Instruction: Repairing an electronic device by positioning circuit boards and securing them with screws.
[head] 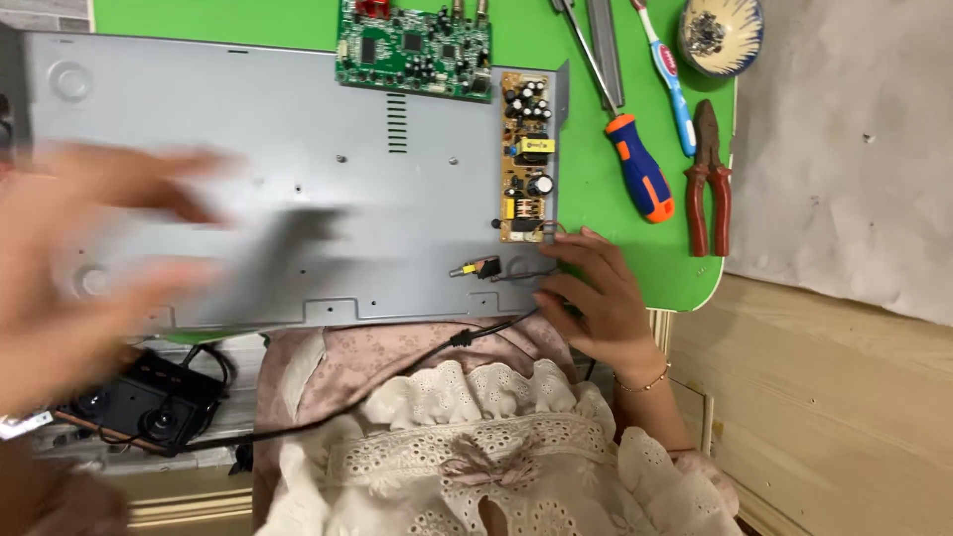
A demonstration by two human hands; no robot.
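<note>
The right hand (596,298) rests at the near right corner of the grey metal chassis (278,149), fingers spread and lightly curled, clamped on nothing; its fingertips touch the thin wires just beside the small yellow-tipped connector (475,268), at the near end of the tan power board (526,159); a black cable (397,372) runs from that corner back across the person's lap. The left hand (89,258) is a blur over the left half of the chassis, fingers apart, and whether it touches the metal cannot be told.

Judging by how things lie, the disassembly is well along: the chassis lies open and mostly bare; the tan power board sits along its right edge, though whether screws hold it cannot be told; the green circuit board (412,50) lies at the far edge, partly off the chassis onto the green worktop (596,199); the wiring at the near corner looks to be what is left.

Toward the right edge of the worktop lie an orange-and-blue screwdriver (638,177), red-handled pliers (709,184), a toothbrush (670,79) and a patterned bowl (722,32) at the far right corner; a black speaker unit (139,402) sits below the near left edge.
</note>
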